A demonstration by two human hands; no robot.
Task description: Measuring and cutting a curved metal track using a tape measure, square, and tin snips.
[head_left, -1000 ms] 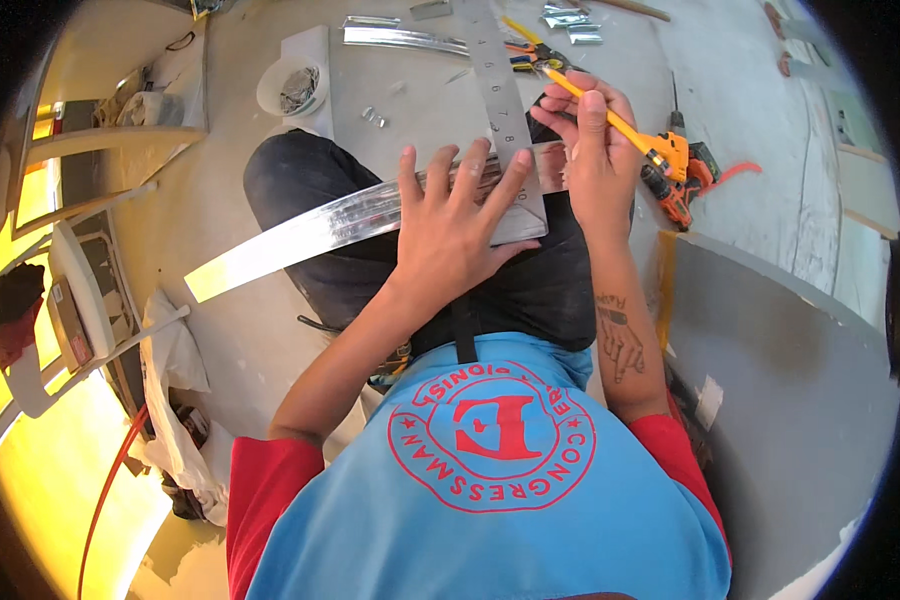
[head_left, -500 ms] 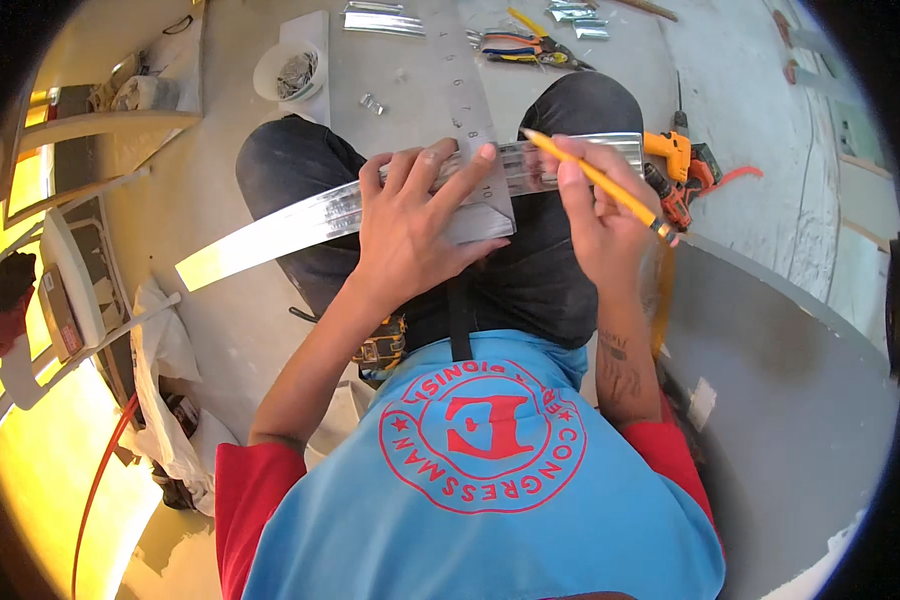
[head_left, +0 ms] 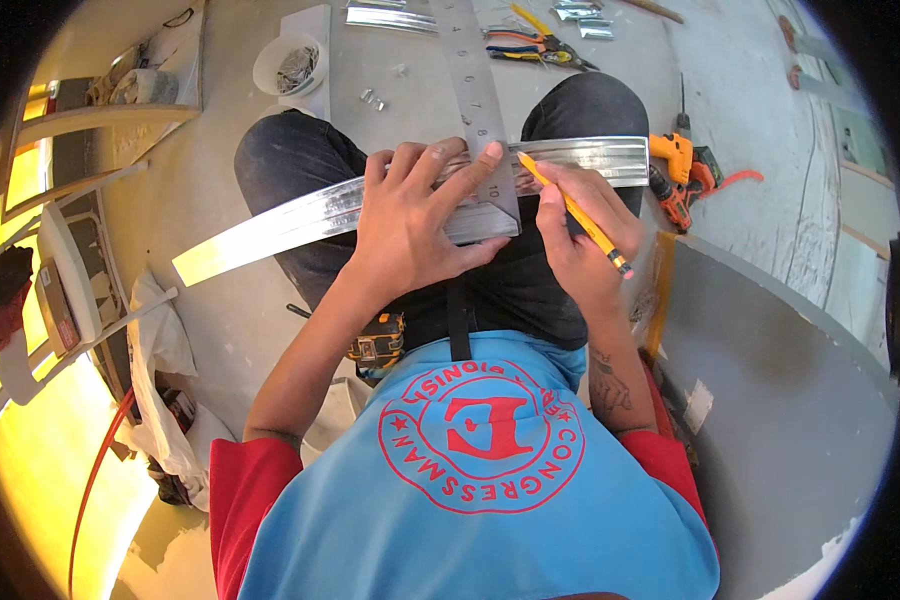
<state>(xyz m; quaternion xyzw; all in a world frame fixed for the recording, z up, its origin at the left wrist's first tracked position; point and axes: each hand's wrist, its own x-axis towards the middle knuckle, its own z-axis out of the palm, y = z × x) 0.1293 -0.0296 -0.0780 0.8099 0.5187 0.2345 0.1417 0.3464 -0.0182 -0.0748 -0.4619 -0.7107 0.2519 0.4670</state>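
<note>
A long shiny metal channel (head_left: 595, 160) lies across my knees, its left end catching yellow light. Over it sits a metal try square (head_left: 482, 120), the marked blade pointing away from me and the thick stock along the channel's near edge. My left hand (head_left: 415, 215) clamps square and channel together, fingertips on top and thumb beside the stock. Between the fingers of my right hand (head_left: 590, 235) is a yellow pencil (head_left: 588, 228). The pencil's tip meets the channel right beside the blade's right edge.
On the floor ahead are a white bowl of small metal pieces (head_left: 292, 72), tin snips (head_left: 540, 45) and cut metal pieces (head_left: 390, 18). An orange power drill (head_left: 675, 165) lies beyond my right knee. A grey curved panel (head_left: 770, 380) stands at right, a white chair (head_left: 70, 275) at left.
My right hand has brought the pencil leftward and down, its tip now against the blade's edge. The channel and square have shifted slightly right under my left hand.
</note>
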